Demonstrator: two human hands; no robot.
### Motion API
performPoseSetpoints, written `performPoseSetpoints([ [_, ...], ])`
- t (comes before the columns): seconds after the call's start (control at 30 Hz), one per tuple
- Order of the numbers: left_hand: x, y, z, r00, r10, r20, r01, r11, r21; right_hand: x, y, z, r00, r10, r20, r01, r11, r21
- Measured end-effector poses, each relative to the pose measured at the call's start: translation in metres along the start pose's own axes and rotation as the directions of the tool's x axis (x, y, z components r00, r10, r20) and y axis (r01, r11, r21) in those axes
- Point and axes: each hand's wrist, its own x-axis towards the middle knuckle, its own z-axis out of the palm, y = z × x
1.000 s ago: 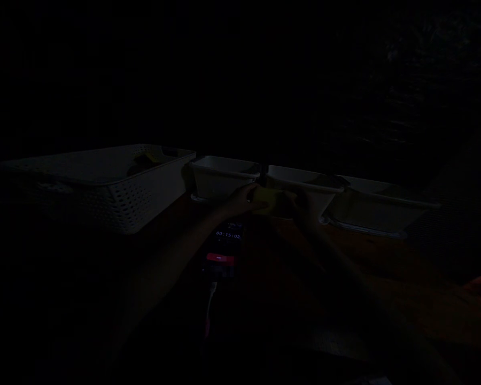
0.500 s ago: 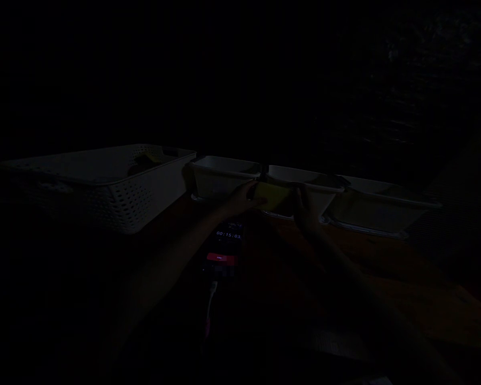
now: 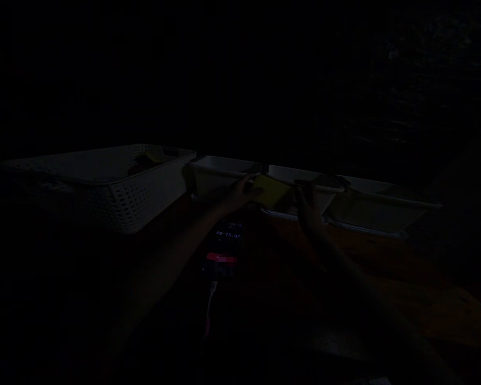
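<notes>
The scene is very dark. Between my hands is a flat yellow block-shaped thing [image 3: 273, 192], whose kind I cannot make out. My left hand [image 3: 240, 193] grips its left end, thumb on the near side. At its right end, my right hand [image 3: 308, 206] has its fingers around the edge, partly lost in shadow. The yellow thing is held up in front of the middle white tub [image 3: 324, 199], hiding part of that tub's near wall. To the left of it stands another white tub [image 3: 212, 182].
A large white perforated basket [image 3: 160, 187] with a few dark and yellowish things inside stands at left. A third white tub [image 3: 380, 211] is at right. On the brown table [image 3: 385, 262] lies a phone [image 3: 224, 251] showing a timer, with a cable [image 3: 209, 307] plugged in.
Both hands have lifted the yellow thing slightly, and more of its face shows. The phone's timer has advanced. The basket and tubs have not moved.
</notes>
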Motion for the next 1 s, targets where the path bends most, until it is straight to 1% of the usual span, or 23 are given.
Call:
performPoseSetpoints([
  [0.03, 0.000, -0.001, -0.001, 1.000, 0.016, -0.018, -0.015, 0.999, 0.034, 0.000, -0.003, -0.001, 0.999, -0.041, 0.002, 0.041, 0.999, -0.031],
  [0.1, 0.000, -0.002, -0.001, 0.999, 0.027, -0.021, -0.025, 0.995, 0.096, 0.001, -0.009, -0.003, 0.984, -0.174, 0.045, 0.179, 0.970, -0.166],
  [0.13, -0.001, -0.003, -0.001, 1.000, 0.028, -0.010, -0.027, 0.992, 0.124, 0.000, -0.012, -0.004, 0.965, -0.241, 0.104, 0.260, 0.931, -0.257],
  [0.17, -0.002, -0.004, 0.000, 1.000, 0.030, 0.003, -0.030, 0.989, 0.148, -0.001, -0.015, -0.004, 0.944, -0.281, 0.172, 0.325, 0.882, -0.340],
  [0.2, -0.003, -0.004, 0.002, 0.999, 0.032, 0.012, -0.033, 0.985, 0.168, -0.002, -0.017, -0.004, 0.925, -0.294, 0.239, 0.370, 0.835, -0.406],
  [0.27, -0.005, -0.003, 0.005, 0.999, 0.030, 0.022, -0.034, 0.982, 0.188, -0.005, -0.019, -0.002, 0.903, -0.267, 0.337, 0.411, 0.762, -0.500],
  [0.33, -0.007, 0.000, 0.008, 0.999, 0.032, 0.035, -0.038, 0.983, 0.178, -0.008, -0.019, 0.003, 0.900, -0.223, 0.373, 0.413, 0.706, -0.575],
  [0.4, -0.009, 0.003, 0.010, 0.997, 0.046, 0.068, -0.056, 0.986, 0.154, -0.009, -0.018, 0.007, 0.910, -0.176, 0.376, 0.389, 0.675, -0.627],
  [0.53, -0.012, 0.010, 0.010, 0.992, 0.058, 0.112, -0.072, 0.989, 0.128, -0.008, -0.013, 0.010, 0.914, -0.110, 0.391, 0.351, 0.699, -0.624],
  [0.63, -0.011, 0.013, 0.009, 0.995, 0.046, 0.091, -0.057, 0.991, 0.123, -0.007, -0.010, 0.010, 0.909, -0.112, 0.401, 0.354, 0.715, -0.603],
  [0.87, -0.008, 0.012, 0.008, 0.999, -0.027, 0.029, 0.025, 0.998, 0.063, -0.006, -0.011, 0.006, 0.927, -0.120, 0.356, 0.338, 0.684, -0.647],
  [1.0, -0.006, 0.008, 0.008, 0.999, -0.049, -0.002, 0.049, 0.998, 0.040, -0.005, -0.012, 0.004, 0.928, -0.130, 0.349, 0.335, 0.697, -0.634],
])
